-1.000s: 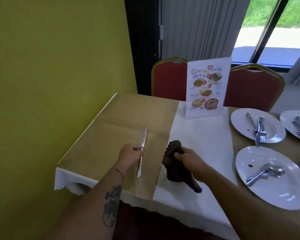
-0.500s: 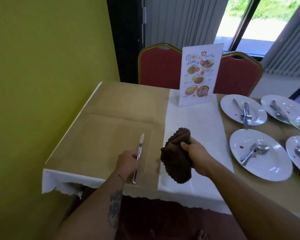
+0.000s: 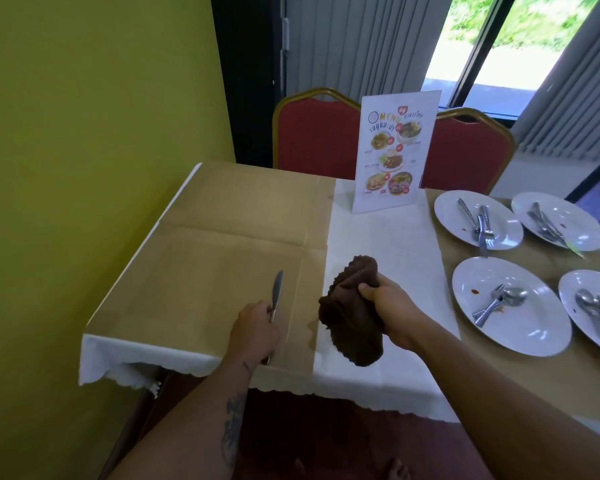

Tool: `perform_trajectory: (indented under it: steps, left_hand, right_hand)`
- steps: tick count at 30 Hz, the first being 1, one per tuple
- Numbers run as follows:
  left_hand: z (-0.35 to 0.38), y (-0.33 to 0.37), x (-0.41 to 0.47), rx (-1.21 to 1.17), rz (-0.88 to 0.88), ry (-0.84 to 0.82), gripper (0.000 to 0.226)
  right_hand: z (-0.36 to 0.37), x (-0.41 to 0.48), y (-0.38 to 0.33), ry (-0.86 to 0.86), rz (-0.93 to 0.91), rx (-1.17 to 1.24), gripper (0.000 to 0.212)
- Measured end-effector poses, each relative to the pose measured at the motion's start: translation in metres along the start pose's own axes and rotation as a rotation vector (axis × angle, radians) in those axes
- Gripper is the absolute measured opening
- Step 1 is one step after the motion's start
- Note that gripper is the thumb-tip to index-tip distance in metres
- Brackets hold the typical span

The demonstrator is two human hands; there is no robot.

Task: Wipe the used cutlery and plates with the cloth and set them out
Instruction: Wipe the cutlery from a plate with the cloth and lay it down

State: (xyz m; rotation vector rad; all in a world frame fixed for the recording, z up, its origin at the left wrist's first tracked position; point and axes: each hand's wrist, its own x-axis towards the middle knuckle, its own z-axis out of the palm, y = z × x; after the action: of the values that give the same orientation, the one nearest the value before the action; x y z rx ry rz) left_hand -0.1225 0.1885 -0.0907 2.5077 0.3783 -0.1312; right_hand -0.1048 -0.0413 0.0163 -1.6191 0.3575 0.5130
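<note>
Holding a table knife [image 3: 277,292] by its handle, the left grip [image 3: 255,329] has its fingers curled round it on the tan cover of the worktop [image 3: 222,254], near the front edge towards the front left corner. The blade points at the far edge; whether it lies flat on the cover cannot be told. The right grip [image 3: 390,308] is clenched round a bunched dark brown cloth [image 3: 352,317] over the white strip down the worktop's middle, near the front edge. Towards the right edge a stained white plate [image 3: 534,327] carries a fork [image 3: 487,308] and spoon [image 3: 515,295], with three more plates [image 3: 454,216] of cutlery around it. A menu stand [image 3: 392,150] is upright at the far edge.
</note>
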Motion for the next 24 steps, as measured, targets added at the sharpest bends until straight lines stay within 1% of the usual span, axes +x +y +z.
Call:
perform_trajectory:
  steps: [1,5,11,15,19,20,22,24]
  left_hand:
    - [0.0,0.0,-0.001,0.003,0.001,0.004,0.029]
    - [-0.001,0.0,-0.002,0.005,-0.025,0.034,0.019]
    - [-0.003,-0.005,-0.002,0.003,-0.037,0.038,0.018]
    - [-0.005,-0.004,-0.003,-0.018,-0.035,0.047,0.012]
    - [-0.001,-0.008,-0.001,-0.001,-0.079,0.054,0.018]
    - [-0.001,-0.007,0.0,0.01,-0.09,0.063,0.016]
    - [0.002,-0.003,0.005,0.032,-0.081,0.092,0.004]
    - [0.007,0.016,0.013,0.011,-0.046,0.115,0.023]
  right_hand:
    - [-0.002,0.0,0.001,0.002,0.002,0.001,0.028]
    - [-0.01,-0.001,0.004,0.006,0.003,-0.003,0.029]
    - [-0.016,0.0,0.006,0.012,0.012,-0.012,0.026]
    - [-0.02,-0.001,0.006,0.009,0.019,-0.023,0.026]
    - [-0.03,-0.001,0.007,0.029,0.012,-0.015,0.026]
    - [-0.033,-0.001,0.007,0.035,0.009,-0.005,0.027]
    - [-0.045,-0.003,0.007,0.061,0.0,0.029,0.026]
    - [-0.066,-0.008,0.011,0.112,0.01,0.069,0.025]
